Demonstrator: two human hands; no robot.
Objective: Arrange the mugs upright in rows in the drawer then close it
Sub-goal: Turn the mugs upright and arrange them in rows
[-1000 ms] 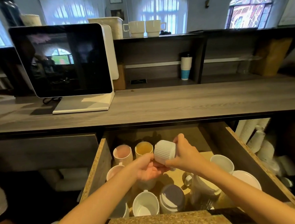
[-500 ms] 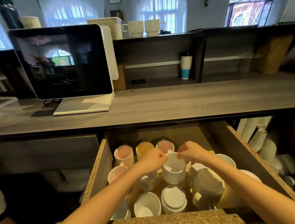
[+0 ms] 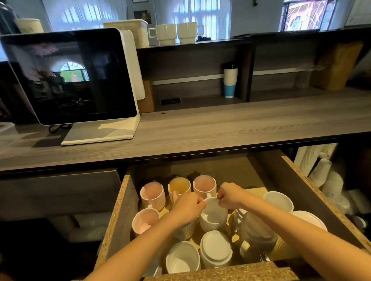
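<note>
Both my hands meet over the open chipboard drawer (image 3: pixel 123 209) in the lower middle of the frame. My left hand (image 3: pixel 188 210) has its fingers curled and pinches the left rim of a white ribbed ceramic mug (image 3: pixel 213 216), and my right hand (image 3: pixel 230 196) pinches the far right rim of the same mug. The mug stands upright with its mouth up near the drawer's centre, just below the back row; I cannot tell whether its base touches the drawer floor. That back row, toward the top of the drawer, holds three upright ribbed mugs side by side: a pink-lined mug (image 3: pixel 151 191), a yellow-lined mug (image 3: pixel 179 185) and a second pink-lined mug (image 3: pixel 204 183). Below the first of them, against the left wall, stands another pink-lined mug (image 3: pixel 144 219). Near the drawer's front edge an upright plain white mug (image 3: pixel 182 257) sits just left of an upside-down white mug (image 3: pixel 216 248). To the right of those a greyish mug (image 3: pixel 255 233) lies tilted, and two white mugs (image 3: pixel 278 201) stand along the right wall. Above the drawer runs a grey wood-grain counter (image 3: pixel 222 126) with a black screen on a white stand (image 3: pixel 71 77) at upper left.
</note>
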